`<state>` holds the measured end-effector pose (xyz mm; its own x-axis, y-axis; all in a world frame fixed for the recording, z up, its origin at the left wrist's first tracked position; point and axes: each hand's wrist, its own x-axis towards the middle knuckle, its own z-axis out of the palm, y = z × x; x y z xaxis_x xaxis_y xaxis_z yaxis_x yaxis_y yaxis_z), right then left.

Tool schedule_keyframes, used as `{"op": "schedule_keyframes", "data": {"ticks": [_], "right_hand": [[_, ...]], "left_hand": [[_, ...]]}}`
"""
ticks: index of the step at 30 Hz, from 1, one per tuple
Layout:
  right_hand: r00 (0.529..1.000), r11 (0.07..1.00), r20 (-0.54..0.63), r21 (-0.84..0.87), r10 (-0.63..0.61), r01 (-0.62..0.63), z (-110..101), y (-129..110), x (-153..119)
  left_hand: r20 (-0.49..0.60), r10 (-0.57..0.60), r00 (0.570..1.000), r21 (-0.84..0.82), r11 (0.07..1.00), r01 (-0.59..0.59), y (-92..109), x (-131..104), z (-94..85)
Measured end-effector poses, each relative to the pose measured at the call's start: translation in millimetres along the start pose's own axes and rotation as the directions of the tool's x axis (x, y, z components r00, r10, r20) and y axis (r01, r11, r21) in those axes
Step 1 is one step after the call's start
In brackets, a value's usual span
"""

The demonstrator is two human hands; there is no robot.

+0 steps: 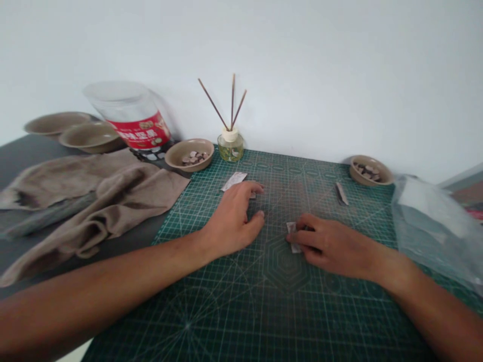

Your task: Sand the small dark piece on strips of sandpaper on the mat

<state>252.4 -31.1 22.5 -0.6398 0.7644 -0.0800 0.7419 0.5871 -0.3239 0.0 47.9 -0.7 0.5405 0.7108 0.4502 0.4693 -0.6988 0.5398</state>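
Note:
My right hand (328,246) has its fingers closed on a small whitish printed strip (292,229), which rests on or just above the green cutting mat (332,322). The strip's right part is hidden under the fingertips. To the left, my left hand (239,216) hovers over or rests on the mat with thumb and forefinger apart, holding nothing that I can see. Behind its knuckles lies a pale piece with grey markings (234,180), partly covered by the hand. Farther right on the mat is a narrow grey folded piece (341,193).
Small bowls of wood-like pieces stand at the back left (171,160) and back right (354,173). A reed diffuser (231,147) is by the wall. Leftward are a plastic jar (145,133), more bowls (81,141) and a brown cloth (124,206); a clear plastic bag (433,231) lies right.

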Motion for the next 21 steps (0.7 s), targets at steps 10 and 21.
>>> {"op": "schedule_keyframes", "data": {"ticks": [10,21], "right_hand": [[0.876,0.899,-0.366,-0.182,0.313,-0.397,-25.6,103.9,-59.0],[0.851,0.965,-0.47,0.004,0.233,-0.262,-1.5,15.6,-13.4]], "left_hand": [[0.092,-0.009,0.996,0.399,0.916,-0.028,-15.3,5.8,-1.1],[0.391,0.188,0.901,0.128,0.958,-0.255,29.2,-21.3,-1.1]]}}
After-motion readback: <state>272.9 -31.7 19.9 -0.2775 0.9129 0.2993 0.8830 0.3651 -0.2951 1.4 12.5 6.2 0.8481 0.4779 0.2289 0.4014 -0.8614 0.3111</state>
